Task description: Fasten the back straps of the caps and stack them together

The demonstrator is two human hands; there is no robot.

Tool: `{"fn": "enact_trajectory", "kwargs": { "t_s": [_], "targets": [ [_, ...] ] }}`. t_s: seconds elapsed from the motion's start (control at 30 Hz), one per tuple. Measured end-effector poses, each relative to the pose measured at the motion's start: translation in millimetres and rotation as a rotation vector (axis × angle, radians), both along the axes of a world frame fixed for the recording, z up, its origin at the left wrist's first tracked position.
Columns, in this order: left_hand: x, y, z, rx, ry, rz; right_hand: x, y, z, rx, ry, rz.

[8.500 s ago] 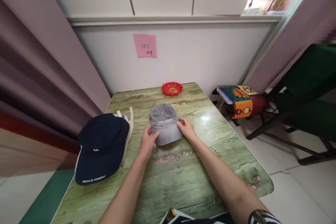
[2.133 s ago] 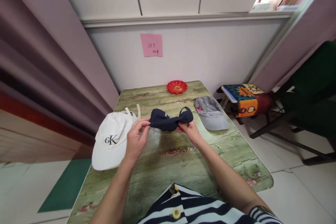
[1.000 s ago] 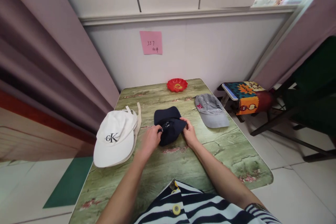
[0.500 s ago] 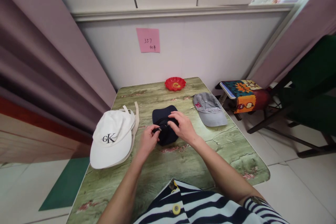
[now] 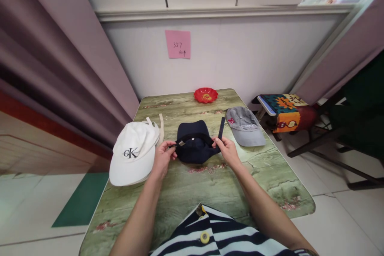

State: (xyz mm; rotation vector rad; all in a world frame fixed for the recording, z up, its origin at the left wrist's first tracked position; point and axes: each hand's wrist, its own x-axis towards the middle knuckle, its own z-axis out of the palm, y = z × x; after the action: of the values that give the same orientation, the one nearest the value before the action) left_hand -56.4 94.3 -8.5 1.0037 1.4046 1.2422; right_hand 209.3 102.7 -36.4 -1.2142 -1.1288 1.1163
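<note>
A dark navy cap (image 5: 194,154) lies in the middle of the table with its opening facing up and its brim pointing away from me. My left hand (image 5: 163,156) pinches the buckle end of its back strap at the left. On the other side my right hand (image 5: 226,148) grips the loose strap (image 5: 221,128), whose free end sticks up above the fingers. The two strap ends are apart. To the left, close to my left hand, rest white caps (image 5: 133,154), stacked, the top one with black "CK" letters. A grey cap (image 5: 246,127) sits at the right edge.
A red scalloped dish (image 5: 205,95) stands at the back of the green wood-patterned table (image 5: 186,188). Beyond the right edge is a stool with a colourful cover (image 5: 285,108) and a dark chair (image 5: 345,136). A curtain (image 5: 69,48) hangs at the left.
My hands have moved apart, and the navy cap's strap has come undone, its free end now upright in my right hand. The cap's opening is spread wider. The view has shifted slightly.
</note>
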Motion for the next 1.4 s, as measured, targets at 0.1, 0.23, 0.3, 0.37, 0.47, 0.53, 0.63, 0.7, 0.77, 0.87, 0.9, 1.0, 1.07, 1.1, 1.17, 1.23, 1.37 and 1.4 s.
{"fn": "enact_trajectory", "kwargs": {
  "t_s": [0.1, 0.23, 0.3, 0.37, 0.47, 0.53, 0.63, 0.7, 0.77, 0.87, 0.9, 1.0, 1.07, 1.1, 1.17, 1.23, 1.37, 1.4],
  "targets": [
    [-2, 0, 1.7, 0.014, 0.06, -0.003, -1, -3, 11.2, -0.036, 0.155, -0.039],
    [-4, -2, 4.6, 0.013, 0.253, -0.06, -2, -5, 27.9, -0.055, 0.255, -0.097],
    [-1, -4, 7.7, 0.058, 0.379, -0.118, -3, -6, 34.9, -0.043, 0.286, -0.093],
    [4, -6, 12.4, 0.14, 0.51, -0.18, -5, -8, 41.1, -0.023, 0.294, -0.083],
    [13, -8, 20.8, 0.241, 0.67, -0.247, -7, -11, 49.4, 0.002, 0.301, -0.079],
    [18, -9, 26.0, 0.257, 0.723, -0.276, -8, -12, 54.6, 0.013, 0.311, -0.085],
    [28, -7, 31.6, 0.241, 0.769, -0.293, -9, -14, 61.9, 0.032, 0.311, -0.083],
    [36, -4, 32.0, 0.24, 0.808, -0.284, -10, -14, 66.2, 0.049, 0.307, -0.07],
    [44, 0, 28.5, 0.251, 0.836, -0.275, -13, -14, 69.7, 0.06, 0.315, -0.049],
    [55, 5, 17.2, 0.248, 0.854, -0.288, -18, -15, 72.7, 0.066, 0.34, -0.011],
    [57, 5, 13.2, 0.243, 0.859, -0.293, -19, -16, 73.0, 0.067, 0.346, -0.002],
    [58, 4, 6.6, 0.252, 0.858, -0.288, -20, -16, 72.2, 0.067, 0.367, -0.001],
    [54, 2, 8.8, 0.28, 0.833, -0.251, -18, -15, 70.6, 0.066, 0.387, -0.016],
    [52, 2, 11.5, 0.294, 0.814, -0.224, -17, -14, 69.7, 0.063, 0.397, -0.023],
    [47, 1, 18.4, 0.313, 0.764, -0.162, -17, -11, 67.8, 0.053, 0.417, -0.029],
    [42, 2, 24.8, 0.315, 0.696, -0.104, -18, -8, 66.5, 0.049, 0.433, -0.031],
    [34, 2, 31.5, 0.281, 0.494, -0.032, -23, -4, 67.6, 0.07, 0.433, -0.02],
    [33, 2, 32.5, 0.274, 0.438, -0.024, -24, -3, 68.6, 0.077, 0.43, -0.014]
  ]
}}
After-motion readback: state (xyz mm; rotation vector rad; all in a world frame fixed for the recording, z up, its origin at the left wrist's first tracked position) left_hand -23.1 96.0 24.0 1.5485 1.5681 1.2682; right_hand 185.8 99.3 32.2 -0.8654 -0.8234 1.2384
